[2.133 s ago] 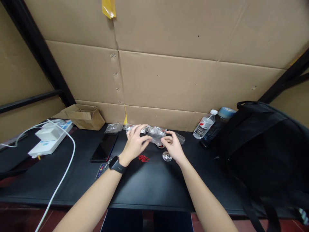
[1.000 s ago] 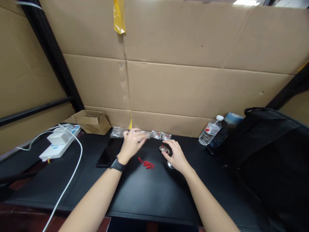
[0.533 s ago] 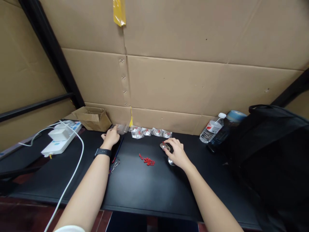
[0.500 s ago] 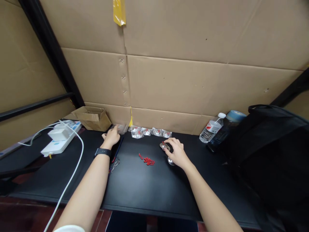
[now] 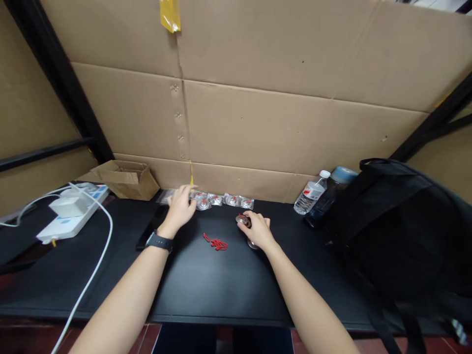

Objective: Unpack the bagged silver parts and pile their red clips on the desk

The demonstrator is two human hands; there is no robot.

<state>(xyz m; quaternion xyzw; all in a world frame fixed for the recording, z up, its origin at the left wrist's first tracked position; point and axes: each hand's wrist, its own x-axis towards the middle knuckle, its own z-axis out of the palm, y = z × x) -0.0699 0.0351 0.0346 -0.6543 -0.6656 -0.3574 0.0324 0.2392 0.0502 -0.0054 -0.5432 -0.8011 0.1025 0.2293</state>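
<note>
Thumb and fingers of my right hand (image 5: 258, 230) close around a small cymbal (image 5: 241, 220), a silvery domed disc with a bit of red cord at its centre. Another shiny metal disc (image 5: 252, 244) lies partly hidden under that hand. My left hand (image 5: 180, 209), with a dark watch at the wrist, reaches towards the back with fingers stretched out and apart, holding nothing that I can see. Beside its fingers, several cymbals in clear plastic bags (image 5: 231, 199) lie in a row along the cardboard. Between my hands are loose red cords (image 5: 219, 244) on the black table (image 5: 221, 290).
At the left stand an open brown paper bag (image 5: 129, 182) and a white power strip (image 5: 72, 219) with a cable. A flat black object (image 5: 149, 233) lies beside my left wrist. A water bottle (image 5: 310, 195), a blue-lidded bottle (image 5: 334, 191) and a black backpack (image 5: 391, 241) occupy the right.
My left hand has moved right, from the clear plastic at the back left towards the bagged cymbals. My right hand keeps the cymbal; the whole view has shifted slightly.
</note>
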